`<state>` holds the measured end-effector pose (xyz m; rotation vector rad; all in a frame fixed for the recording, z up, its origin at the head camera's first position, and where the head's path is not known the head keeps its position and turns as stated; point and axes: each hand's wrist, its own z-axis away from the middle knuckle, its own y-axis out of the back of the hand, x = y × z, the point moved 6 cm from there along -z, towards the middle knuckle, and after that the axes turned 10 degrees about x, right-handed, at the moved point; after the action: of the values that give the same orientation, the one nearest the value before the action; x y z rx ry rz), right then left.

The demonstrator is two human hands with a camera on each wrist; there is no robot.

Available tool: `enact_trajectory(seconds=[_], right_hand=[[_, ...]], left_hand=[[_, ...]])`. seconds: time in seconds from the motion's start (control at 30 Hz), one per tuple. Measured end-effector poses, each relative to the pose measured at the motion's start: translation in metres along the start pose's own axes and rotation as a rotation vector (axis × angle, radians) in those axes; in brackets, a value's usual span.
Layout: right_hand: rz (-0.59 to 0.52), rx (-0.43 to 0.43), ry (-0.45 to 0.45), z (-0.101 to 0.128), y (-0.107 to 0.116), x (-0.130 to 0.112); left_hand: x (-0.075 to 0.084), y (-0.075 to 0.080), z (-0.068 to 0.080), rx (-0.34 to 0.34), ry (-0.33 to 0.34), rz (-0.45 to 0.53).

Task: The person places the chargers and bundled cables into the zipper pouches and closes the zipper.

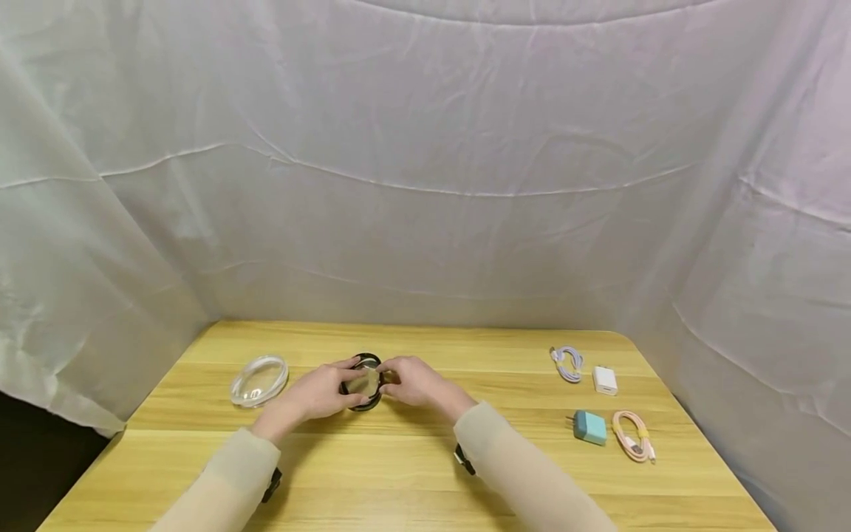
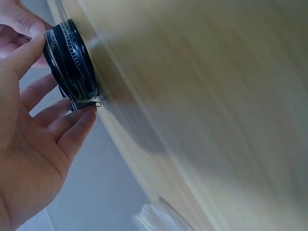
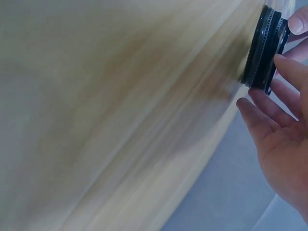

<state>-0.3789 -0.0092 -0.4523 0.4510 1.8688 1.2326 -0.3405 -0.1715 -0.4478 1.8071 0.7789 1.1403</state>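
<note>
Black round zip case (image 2: 65,62), on or just above the wooden table (image 1: 425,473); left hand (image 1: 323,391) and right hand (image 1: 414,381) grip opposite sides. Best steadied evenly, without squeezing.

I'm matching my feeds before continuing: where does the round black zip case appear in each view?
Head: the round black zip case sits low, left of centre, between the left grip and right grip.
Left wrist: round black zip case, upper left.
Right wrist: round black zip case, upper right.
Shared landmark: the wood-grain tabletop.
</note>
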Motion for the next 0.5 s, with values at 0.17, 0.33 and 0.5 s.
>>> enact_trajectory(seconds=[0.17, 0.33, 0.5], right_hand=[[0.011, 0.002, 0.007, 0.012, 0.006, 0.007], [0.014, 0.012, 0.024, 0.023, 0.012, 0.012], [0.024, 0.022, 0.031, 0.035, 0.019, 0.018]], left_hand=[[0.011, -0.005, -0.001, -0.008, 0.004, 0.023], [0.024, -0.010, -0.004, -0.011, -0.019, 0.034], [0.037, -0.015, -0.006, -0.020, -0.053, 0.047]])
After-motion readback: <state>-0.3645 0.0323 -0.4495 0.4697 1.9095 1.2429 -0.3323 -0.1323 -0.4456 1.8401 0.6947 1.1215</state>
